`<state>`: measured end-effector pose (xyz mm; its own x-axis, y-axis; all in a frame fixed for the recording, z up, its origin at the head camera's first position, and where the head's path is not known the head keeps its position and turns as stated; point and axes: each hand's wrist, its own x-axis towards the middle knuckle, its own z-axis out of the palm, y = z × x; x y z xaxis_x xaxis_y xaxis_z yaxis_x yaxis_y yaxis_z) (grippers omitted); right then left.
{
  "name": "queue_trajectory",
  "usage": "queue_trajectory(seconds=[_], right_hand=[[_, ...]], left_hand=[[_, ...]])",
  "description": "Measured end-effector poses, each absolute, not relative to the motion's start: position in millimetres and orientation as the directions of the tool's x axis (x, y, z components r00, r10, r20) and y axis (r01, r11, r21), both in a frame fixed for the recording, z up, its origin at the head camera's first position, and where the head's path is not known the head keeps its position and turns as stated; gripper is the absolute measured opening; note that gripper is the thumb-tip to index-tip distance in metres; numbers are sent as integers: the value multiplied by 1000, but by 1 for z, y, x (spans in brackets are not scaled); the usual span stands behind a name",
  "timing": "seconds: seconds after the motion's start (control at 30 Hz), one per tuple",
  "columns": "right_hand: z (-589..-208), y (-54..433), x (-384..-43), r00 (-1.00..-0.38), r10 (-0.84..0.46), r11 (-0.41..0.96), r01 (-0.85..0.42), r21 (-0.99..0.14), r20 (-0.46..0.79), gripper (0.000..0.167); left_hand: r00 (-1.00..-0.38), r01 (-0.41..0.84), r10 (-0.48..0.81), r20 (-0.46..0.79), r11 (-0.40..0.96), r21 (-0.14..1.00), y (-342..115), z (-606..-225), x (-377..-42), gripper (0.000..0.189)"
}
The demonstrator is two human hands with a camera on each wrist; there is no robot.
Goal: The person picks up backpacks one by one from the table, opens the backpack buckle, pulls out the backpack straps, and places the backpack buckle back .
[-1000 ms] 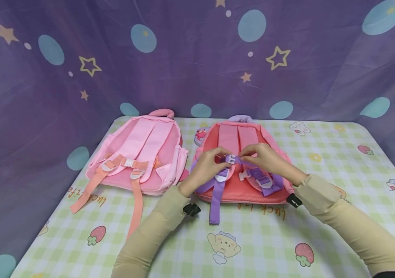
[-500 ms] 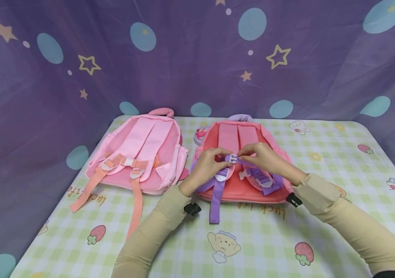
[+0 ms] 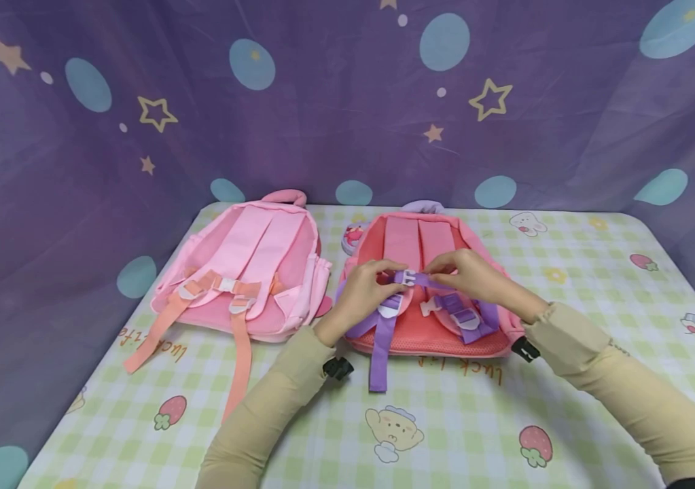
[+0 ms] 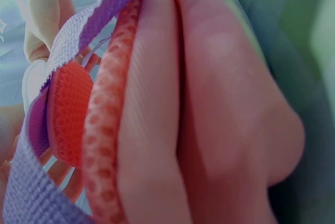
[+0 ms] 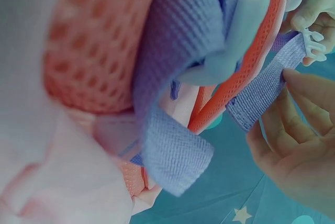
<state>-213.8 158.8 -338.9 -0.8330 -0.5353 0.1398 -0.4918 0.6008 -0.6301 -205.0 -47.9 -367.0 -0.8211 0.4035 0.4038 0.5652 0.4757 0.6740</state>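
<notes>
Right hand [image 3: 469, 273], purple strap [image 5: 271, 81] in pinch, farther from buckle [image 3: 409, 278] (in grip of left hand [image 3: 361, 293])

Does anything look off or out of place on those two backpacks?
Mildly: on the coral backpack, a white buckle piece lies unfastened beside bunched purple webbing. It looks odd because on the pink backpack a white clip joins the orange chest straps. No spill or damage shows.

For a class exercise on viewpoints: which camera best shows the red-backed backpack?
The head view: the red-backed backpack appears nearly whole, lilac handle to base, partly covered by the left hand and right hand. Both wrist views show only close-up parts, including red mesh and purple strap.
</notes>
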Motion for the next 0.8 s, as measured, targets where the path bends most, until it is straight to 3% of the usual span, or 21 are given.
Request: queue_trajectory(seconds=[0.8], right_hand=[[-338,153,-214,-820,-554,565,-497,-659,144,13]], left_hand=[[-829,548,421,368,483,683,-44,-365,-202,27]])
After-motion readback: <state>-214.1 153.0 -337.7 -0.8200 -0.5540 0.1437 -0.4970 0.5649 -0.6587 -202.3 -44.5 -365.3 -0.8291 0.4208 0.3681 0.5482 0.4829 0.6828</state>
